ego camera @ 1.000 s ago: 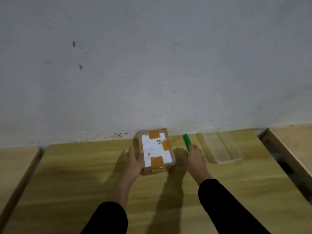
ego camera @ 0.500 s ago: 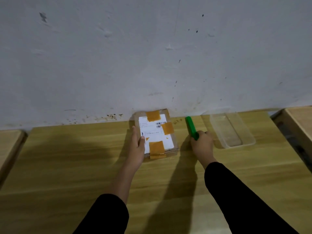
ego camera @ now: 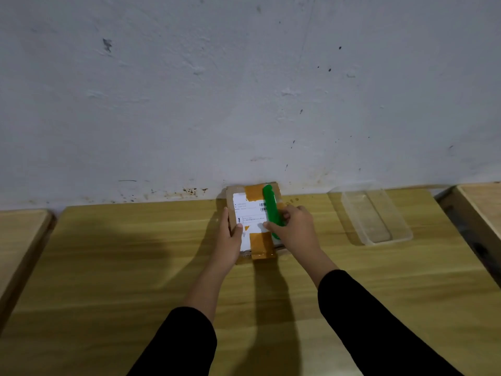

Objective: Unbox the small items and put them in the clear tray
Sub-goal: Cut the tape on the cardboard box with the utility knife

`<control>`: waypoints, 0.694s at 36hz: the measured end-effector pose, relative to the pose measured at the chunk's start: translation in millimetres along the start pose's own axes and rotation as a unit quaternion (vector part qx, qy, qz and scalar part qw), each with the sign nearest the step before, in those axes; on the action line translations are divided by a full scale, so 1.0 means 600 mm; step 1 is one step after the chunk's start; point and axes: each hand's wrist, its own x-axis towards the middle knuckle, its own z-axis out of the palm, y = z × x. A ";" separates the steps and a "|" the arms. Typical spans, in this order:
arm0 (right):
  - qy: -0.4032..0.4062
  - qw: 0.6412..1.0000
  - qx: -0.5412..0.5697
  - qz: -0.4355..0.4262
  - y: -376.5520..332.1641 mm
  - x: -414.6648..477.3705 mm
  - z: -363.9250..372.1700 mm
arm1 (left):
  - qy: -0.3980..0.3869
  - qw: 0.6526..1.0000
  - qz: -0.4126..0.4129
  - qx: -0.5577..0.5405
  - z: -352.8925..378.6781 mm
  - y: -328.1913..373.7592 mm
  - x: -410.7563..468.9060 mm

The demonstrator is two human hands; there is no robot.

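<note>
A small cardboard box (ego camera: 250, 213) with a white label and orange tape lies flat on the wooden table, its far end against the wall. My left hand (ego camera: 231, 234) grips its left edge, thumb on the label. My right hand (ego camera: 294, 229) holds a green cutter (ego camera: 271, 207) over the box's right half, its tip pointing toward the wall. The clear tray (ego camera: 376, 215) stands to the right of the box with nothing visible in it.
The grey wall rises directly behind the box. A second wooden surface (ego camera: 479, 202) adjoins on the right across a dark gap, and another one (ego camera: 19, 234) lies at the left. Bare tabletop (ego camera: 122, 267) stretches toward me.
My right hand lifted the green cutter from the table beside the box and brought it left over the box top. My left hand stayed on the box's left edge.
</note>
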 end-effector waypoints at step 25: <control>-0.063 0.939 0.301 0.153 0.064 -0.120 0.011 | -0.047 0.998 0.008 -0.029 -0.005 -0.062 -0.086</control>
